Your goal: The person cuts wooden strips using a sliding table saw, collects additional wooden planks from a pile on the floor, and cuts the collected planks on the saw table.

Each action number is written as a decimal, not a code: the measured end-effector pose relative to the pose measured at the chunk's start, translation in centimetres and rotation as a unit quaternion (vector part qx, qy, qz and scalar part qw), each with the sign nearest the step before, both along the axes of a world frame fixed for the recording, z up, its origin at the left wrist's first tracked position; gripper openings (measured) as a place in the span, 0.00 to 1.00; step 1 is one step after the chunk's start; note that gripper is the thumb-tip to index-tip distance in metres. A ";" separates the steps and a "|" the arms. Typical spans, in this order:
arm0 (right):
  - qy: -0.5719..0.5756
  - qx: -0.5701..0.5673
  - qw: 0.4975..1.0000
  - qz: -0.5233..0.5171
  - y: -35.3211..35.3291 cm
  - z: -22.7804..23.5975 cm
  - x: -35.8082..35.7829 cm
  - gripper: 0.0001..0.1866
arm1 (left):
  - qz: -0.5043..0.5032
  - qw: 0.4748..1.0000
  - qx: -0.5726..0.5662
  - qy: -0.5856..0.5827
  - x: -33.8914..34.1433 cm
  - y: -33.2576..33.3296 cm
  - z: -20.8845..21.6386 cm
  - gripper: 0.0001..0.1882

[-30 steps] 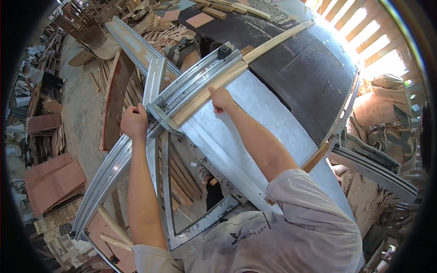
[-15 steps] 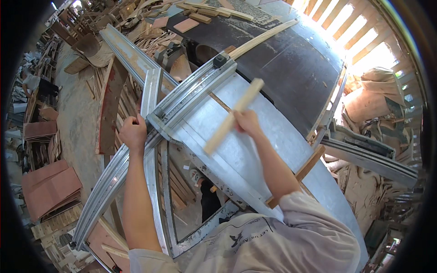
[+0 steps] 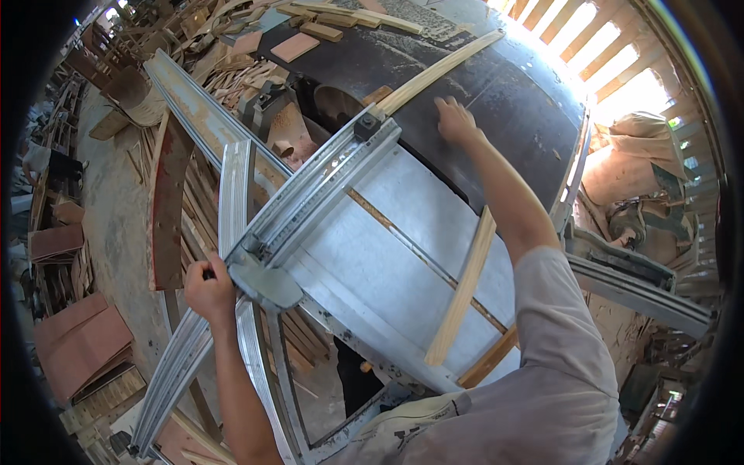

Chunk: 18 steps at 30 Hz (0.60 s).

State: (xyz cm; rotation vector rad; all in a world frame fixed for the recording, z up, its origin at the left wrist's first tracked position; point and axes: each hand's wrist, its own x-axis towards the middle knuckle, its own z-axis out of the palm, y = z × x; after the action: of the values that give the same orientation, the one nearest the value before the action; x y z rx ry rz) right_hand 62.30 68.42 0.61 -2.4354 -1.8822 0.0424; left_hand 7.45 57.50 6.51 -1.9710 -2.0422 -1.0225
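My left hand point(image 3: 211, 293) is closed in a fist around a black handle point(image 3: 208, 273) by the near left corner of the metal sliding table point(image 3: 372, 225); most of the handle is hidden. Over the dark tabletop point(image 3: 496, 116) reaches my right hand point(image 3: 457, 122), fingers stretched and nothing in them. Just beyond it lies a long pale wooden strip point(image 3: 442, 71). A shorter wooden strip point(image 3: 463, 291) rests slantwise on the sliding table's right part, near a brown wooden bar point(image 3: 490, 356). An aluminium fence point(image 3: 329, 182) crosses the table's left side.
A round saw blade point(image 3: 335, 105) stands beyond the fence, beside offcuts and dust. Short wood pieces point(image 3: 322, 31) and a pinkish board point(image 3: 295, 48) lie on the far tabletop. Long metal rails point(image 3: 205, 108) run off left. Stacked reddish panels point(image 3: 85, 341) sit on the floor.
My right hand has let go of the shorter strip, now on the sliding table, and moved farther away over the dark tabletop. My left hand appears lower and farther left, still closed.
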 end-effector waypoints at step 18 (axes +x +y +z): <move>-0.111 0.007 0.976 0.186 -10.1 4.1 -0.5 0.16 | 0.022 0.999 -0.012 -0.020 0.5 0.1 0.1 0.14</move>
State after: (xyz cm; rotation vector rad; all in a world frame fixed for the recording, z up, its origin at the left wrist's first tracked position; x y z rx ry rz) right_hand 61.80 58.32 4.66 -2.1171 -2.4008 -0.2353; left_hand 7.90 57.57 6.64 -1.9232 -2.1190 -1.0411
